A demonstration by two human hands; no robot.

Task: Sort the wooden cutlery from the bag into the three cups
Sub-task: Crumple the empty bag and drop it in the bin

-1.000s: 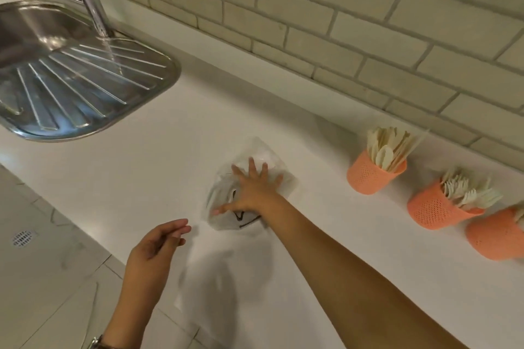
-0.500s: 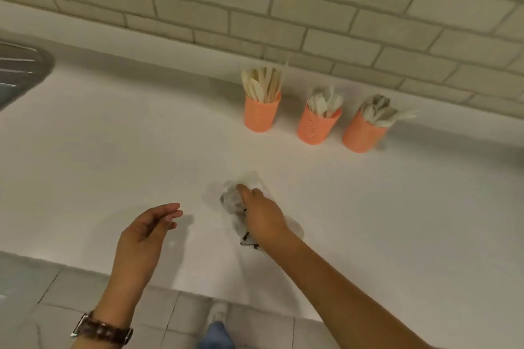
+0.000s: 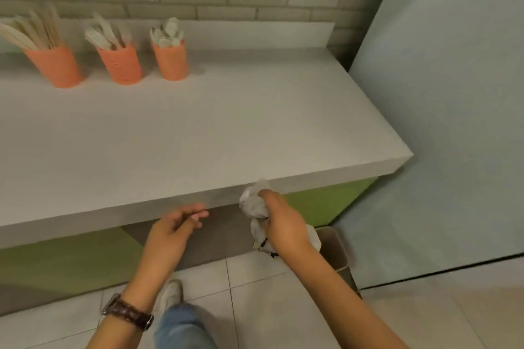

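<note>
Since all three cups at the upper left stand filled with wooden cutlery, I judge the sorting done. The right hand, at lower centre just off the counter edge, clenches the bag into a crumpled wad, probably bound for the bin just below it. The left hand hangs beside it, fingers loosely curled, holding nothing.

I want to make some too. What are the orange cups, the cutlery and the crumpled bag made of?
The cups look like plastic: matte orange with a fine dotted mesh. The cutlery looks like pale bare wood, thin and flat. The bag is probably thin plastic film; it crumples into whitish wrinkles in the right hand.
</note>
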